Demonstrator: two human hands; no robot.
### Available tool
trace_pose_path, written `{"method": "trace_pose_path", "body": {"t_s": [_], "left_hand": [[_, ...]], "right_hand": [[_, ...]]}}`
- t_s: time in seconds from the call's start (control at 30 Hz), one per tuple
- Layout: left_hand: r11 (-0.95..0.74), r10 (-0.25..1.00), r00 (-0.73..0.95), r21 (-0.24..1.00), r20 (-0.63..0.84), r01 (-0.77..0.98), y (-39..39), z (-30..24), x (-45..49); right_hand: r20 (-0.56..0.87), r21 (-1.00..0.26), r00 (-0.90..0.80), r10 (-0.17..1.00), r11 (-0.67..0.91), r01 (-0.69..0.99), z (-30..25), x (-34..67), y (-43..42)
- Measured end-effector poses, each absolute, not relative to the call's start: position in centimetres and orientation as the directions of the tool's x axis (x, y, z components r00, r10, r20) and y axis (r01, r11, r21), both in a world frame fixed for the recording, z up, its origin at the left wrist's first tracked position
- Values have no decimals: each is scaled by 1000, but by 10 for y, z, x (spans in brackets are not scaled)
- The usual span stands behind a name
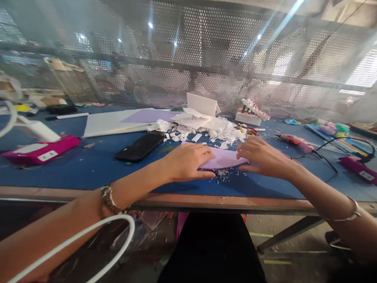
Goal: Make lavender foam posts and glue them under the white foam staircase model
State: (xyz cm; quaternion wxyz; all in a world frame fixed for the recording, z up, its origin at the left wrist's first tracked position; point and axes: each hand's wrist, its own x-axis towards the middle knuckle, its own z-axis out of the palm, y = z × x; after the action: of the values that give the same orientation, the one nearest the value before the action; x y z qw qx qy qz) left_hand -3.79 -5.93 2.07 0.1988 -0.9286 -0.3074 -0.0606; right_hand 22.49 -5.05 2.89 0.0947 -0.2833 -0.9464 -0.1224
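A light purple foam-like sheet (225,158) with a curved near edge lies in front of me on the blue tabletop. My left hand (190,161) rests over its left end, fingers stretched across it and thumb apart along the near side. At the right end is my right hand (263,157), its fingers and thumb spread around the sheet's tip; whether they press on it I cannot tell. Small pale crumbs (223,175) are scattered by the near edge. Just beyond the sheet spreads a heap of torn white scraps (226,131).
Left of the scraps lie a black phone (140,147), white sheets (103,124) and a magenta power strip (43,150) with a white plug. To the right are a red glue gun (296,142), its black cable and another magenta strip (359,169). A perforated metal screen (165,51) stands behind.
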Motion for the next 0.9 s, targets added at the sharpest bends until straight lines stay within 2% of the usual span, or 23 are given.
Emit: {"method": "trace_pose_path", "body": {"t_s": [0.07,0.17,0.33,0.43,0.5,0.6,0.7,0.9], "left_hand": [[-704,674,725,-171,145,689,-63,1,-46],[-601,788,603,-61,119,797,-58,-13,-59],[-522,853,518,67,70,850,-47,-5,-73],[-518,855,514,158,67,841,-45,-2,-79],[-507,862,499,194,93,840,-46,-2,-82],[-491,869,465,181,167,852,-50,-6,-82],[-489,858,456,108,238,865,-54,-11,-79],[-471,844,452,-6,287,882,-56,-20,-75]], "right_hand": [[169,3,-809,562,821,571,10,231,-54],[156,-130,-765,625,781,611,-9,227,-49],[191,-145,-704,684,729,669,-15,201,-30],[139,-226,-704,696,715,662,-12,192,-25],[122,-227,-699,705,706,671,-11,190,-26],[198,-200,-687,699,715,670,-12,187,-32],[254,-245,-689,679,734,633,-14,177,-34],[203,-262,-644,738,675,690,-19,152,-26]]}}
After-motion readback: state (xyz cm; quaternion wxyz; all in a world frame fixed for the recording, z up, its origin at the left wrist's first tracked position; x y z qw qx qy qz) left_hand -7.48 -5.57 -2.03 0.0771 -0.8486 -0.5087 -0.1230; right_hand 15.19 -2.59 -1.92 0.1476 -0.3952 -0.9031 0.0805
